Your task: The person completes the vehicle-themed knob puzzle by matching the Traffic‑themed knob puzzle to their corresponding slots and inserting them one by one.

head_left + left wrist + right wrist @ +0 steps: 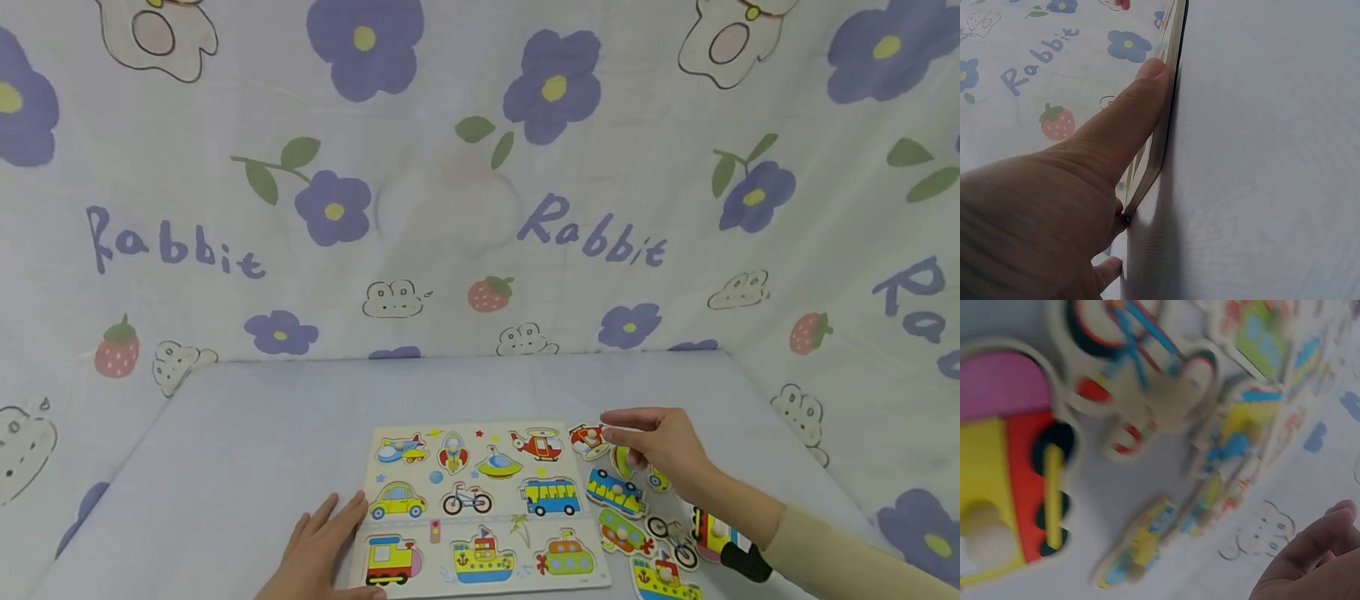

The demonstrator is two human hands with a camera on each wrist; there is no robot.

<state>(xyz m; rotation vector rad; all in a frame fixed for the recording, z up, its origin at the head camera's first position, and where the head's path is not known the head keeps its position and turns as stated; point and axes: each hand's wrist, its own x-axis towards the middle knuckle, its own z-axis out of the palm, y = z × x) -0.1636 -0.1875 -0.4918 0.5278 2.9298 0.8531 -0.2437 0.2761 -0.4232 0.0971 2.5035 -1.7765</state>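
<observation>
A wooden puzzle board (435, 521) printed with vehicles lies flat on the table. My left hand (318, 546) rests against its left side, fingers spread; in the left wrist view its thumb (1125, 119) lies along the board's edge. To the right of the board, my right hand (663, 446) hovers above loose knobbed pieces, with no piece visible between its fingers. Nearest its fingertips are the red helicopter piece (588, 442) and a yellow-green piece (621, 461), partly hidden by the hand. The knobbed airplane piece (401, 451) and rocket piece (453, 452) sit in the board.
Closer to me at the right lie the bus piece (615, 492), submarine piece (624, 533), bicycle piece (673, 542), ship piece (663, 579) and train piece (1016, 456). A car piece (658, 479) is half covered by the hand. Patterned curtain (442, 250) hangs behind.
</observation>
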